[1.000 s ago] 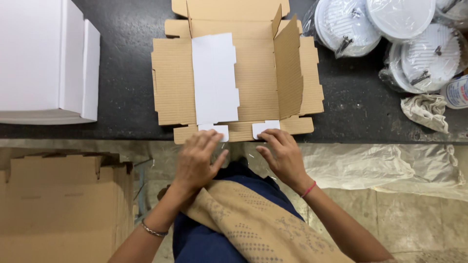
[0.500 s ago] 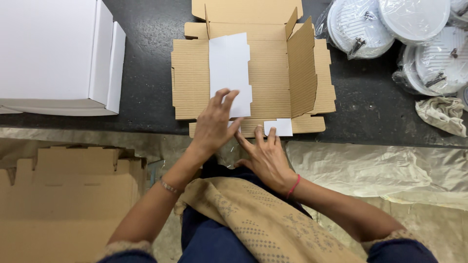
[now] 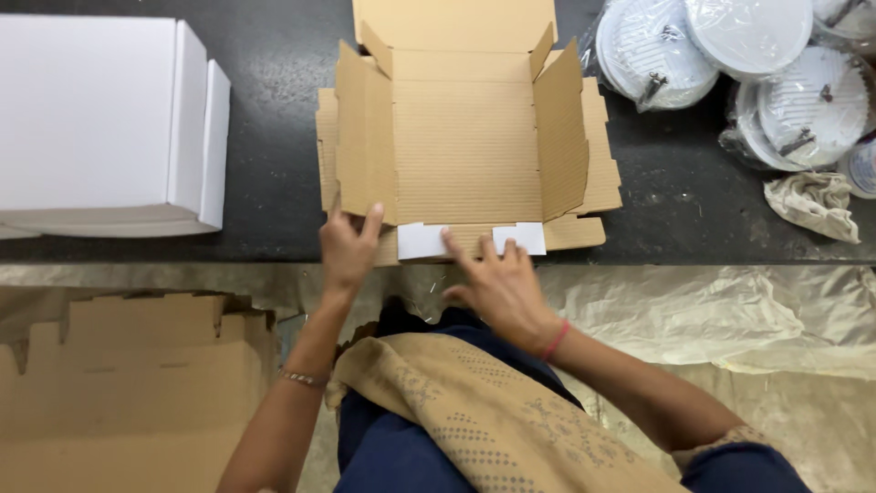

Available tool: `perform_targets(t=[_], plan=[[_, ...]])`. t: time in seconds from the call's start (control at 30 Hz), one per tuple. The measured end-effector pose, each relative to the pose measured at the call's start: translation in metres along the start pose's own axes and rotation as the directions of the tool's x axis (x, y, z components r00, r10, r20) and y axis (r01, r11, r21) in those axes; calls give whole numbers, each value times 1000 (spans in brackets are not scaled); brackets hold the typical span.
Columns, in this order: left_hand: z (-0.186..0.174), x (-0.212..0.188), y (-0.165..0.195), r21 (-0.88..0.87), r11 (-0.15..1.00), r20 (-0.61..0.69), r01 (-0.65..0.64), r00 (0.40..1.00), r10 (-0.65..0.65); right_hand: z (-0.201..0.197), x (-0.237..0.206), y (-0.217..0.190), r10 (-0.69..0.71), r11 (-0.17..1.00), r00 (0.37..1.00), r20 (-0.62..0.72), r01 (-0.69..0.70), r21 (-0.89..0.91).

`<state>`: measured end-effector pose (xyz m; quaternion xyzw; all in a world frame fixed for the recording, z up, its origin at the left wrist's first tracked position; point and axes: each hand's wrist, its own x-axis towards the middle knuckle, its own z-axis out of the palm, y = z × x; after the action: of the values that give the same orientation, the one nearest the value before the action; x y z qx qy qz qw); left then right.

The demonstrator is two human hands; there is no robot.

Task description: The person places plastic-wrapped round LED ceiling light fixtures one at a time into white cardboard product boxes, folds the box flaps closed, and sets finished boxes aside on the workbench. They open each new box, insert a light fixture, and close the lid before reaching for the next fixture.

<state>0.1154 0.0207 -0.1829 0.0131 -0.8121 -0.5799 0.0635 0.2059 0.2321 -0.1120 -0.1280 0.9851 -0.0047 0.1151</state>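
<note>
A flat-cut cardboard box (image 3: 467, 137) lies open on the dark desk (image 3: 274, 137), its near edge at the desk's front. Compared with the view half a second earlier, the white panel that lay flat across the brown floor of the box is gone from sight, and the left side wall (image 3: 365, 137) now stands raised — the floor shows bare corrugated brown. The right side wall (image 3: 561, 128) stands tilted as it did before.

The left hand (image 3: 349, 246) has moved from the middle of the box to its near left corner; its fingers (image 3: 372, 219) are spread, pressing against the foot of the raised left wall rather than closed round anything. The right hand (image 3: 497, 283) rests at the front flap, fingers open, index tip touching the white tabs (image 3: 470, 239) along the near edge — it grips nothing.

Judged from this, the folding has passed from flat blank to standing sides; the front flap remains down.

Around the work: a white closed box (image 3: 100, 119) at left on the desk, wrapped round white fittings (image 3: 730, 64) at upper right, a crumpled cloth (image 3: 812, 203) beside them, a stack of brown cardboard blanks (image 3: 128, 383) at lower left.
</note>
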Motion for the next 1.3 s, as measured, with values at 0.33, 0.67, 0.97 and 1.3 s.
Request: perform_targets(t=[0.33, 0.67, 0.97, 1.3], plan=[[0, -10, 27, 95, 986, -5, 140, 990, -140, 7, -2, 16, -152, 948, 826, -543, 277, 155], [-45, 110, 3, -419, 904, 221, 87, 975, 9, 14, 37, 60, -34, 870, 871, -489, 267, 414], [42, 190, 48, -408, 904, 271, 131, 962, -18, 20, 28, 56, -12, 877, 830, -558, 276, 393], [60, 169, 25, -591, 779, 300, 209, 954, -29, 32, 46, 48, -76, 918, 853, -516, 262, 297]])
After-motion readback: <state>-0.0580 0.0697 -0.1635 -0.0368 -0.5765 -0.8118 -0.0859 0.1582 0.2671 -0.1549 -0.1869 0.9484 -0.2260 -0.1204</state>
